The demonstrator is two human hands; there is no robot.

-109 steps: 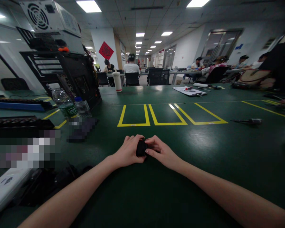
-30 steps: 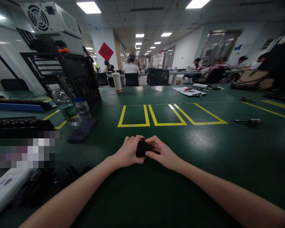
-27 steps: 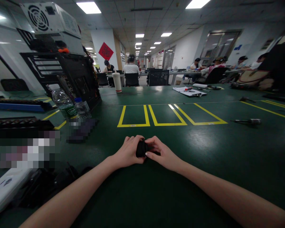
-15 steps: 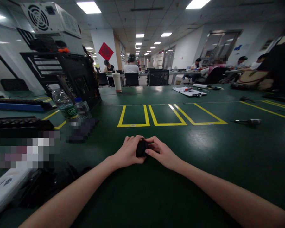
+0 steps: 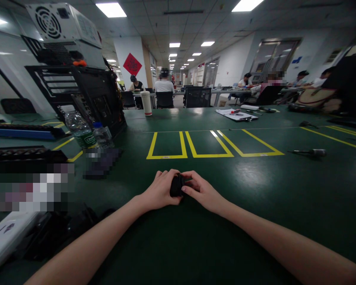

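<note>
A small black object (image 5: 176,185) rests on the green table (image 5: 255,190), held between both my hands near the table's middle. My left hand (image 5: 160,190) curls around its left side with fingers closed over the top. My right hand (image 5: 202,191) pinches its right side with thumb and fingers. Most of the object is hidden by my fingers, and I cannot make out what it is.
An open black computer case (image 5: 86,95) with a grey power supply (image 5: 63,27) on top stands at the left, with two water bottles (image 5: 81,130) before it. Yellow taped boxes (image 5: 195,144) lie ahead. A screwdriver (image 5: 310,152) lies right. People sit at far tables.
</note>
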